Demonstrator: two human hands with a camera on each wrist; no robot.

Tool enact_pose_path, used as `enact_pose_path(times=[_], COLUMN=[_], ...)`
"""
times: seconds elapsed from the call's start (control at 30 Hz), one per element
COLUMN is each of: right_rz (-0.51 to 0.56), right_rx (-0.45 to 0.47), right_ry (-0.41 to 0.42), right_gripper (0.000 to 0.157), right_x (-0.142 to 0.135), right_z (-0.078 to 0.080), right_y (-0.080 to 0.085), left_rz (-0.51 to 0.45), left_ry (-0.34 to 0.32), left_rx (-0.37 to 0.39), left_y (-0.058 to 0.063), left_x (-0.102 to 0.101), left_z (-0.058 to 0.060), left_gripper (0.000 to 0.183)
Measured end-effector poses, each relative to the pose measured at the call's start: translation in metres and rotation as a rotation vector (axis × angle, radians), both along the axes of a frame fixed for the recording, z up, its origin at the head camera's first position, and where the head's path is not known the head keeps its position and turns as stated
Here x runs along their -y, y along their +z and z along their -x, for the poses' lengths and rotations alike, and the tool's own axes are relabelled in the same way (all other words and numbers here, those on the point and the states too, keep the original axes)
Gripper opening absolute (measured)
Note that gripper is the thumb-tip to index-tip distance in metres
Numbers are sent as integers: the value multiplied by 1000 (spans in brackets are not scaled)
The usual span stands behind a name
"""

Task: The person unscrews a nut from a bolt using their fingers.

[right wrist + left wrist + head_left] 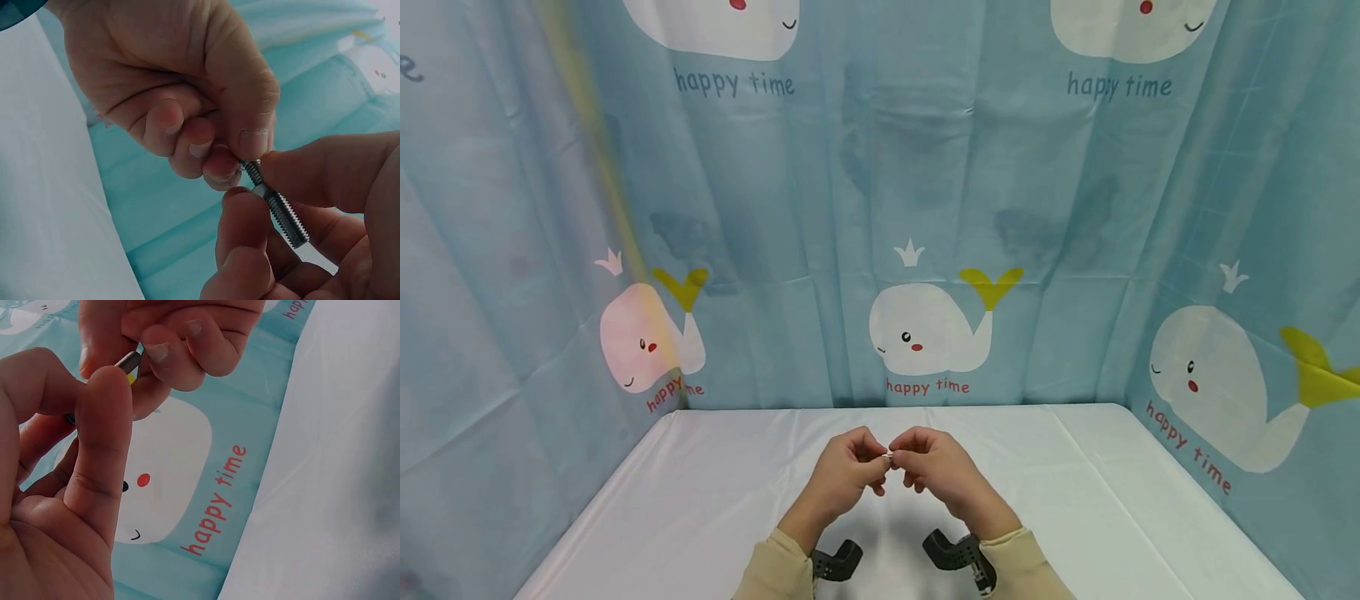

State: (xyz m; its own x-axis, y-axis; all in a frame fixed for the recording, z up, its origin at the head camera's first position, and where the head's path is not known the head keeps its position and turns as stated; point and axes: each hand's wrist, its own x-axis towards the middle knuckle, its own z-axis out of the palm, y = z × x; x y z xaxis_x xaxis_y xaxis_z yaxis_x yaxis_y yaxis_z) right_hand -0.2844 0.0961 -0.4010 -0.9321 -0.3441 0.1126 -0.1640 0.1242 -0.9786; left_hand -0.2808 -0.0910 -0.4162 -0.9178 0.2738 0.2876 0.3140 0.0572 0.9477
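Note:
Both hands meet over the white table, fingertips close together around a small threaded metal bolt [287, 219]. My left hand [844, 473] pinches one end between thumb and index finger, and that end is hidden in its grip. From the other side, my right hand [943, 471] pinches the bolt partway along, where a smooth, pale metal band like a nut [260, 189] sits around it. The other threaded end sticks out past the right fingertips in the right wrist view. In the left wrist view a short stretch of thread [129, 362] shows between the hands.
A white cloth covers the table [1075, 500]. Blue curtains [925, 167] printed with whales and "happy time" enclose the back and both sides. Black wrist mounts [838, 561] sit below the hands, at the beige sleeves [1030, 567].

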Motion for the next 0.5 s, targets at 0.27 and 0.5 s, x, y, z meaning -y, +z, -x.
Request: enact_pose_path(times=[0.27,0.5], right_rz=[-21,-18], right_rx=[-24,-55], right_ry=[24,-2], right_gripper=[15,13], right_x=[1,1], right_z=[-2,-3], right_y=[2,3], left_rz=[7,-14], left_ry=[19,-1], left_rx=[-4,-2], left_y=[0,1], left_x=[2,2], left_z=[0,1], left_gripper=[6,6])
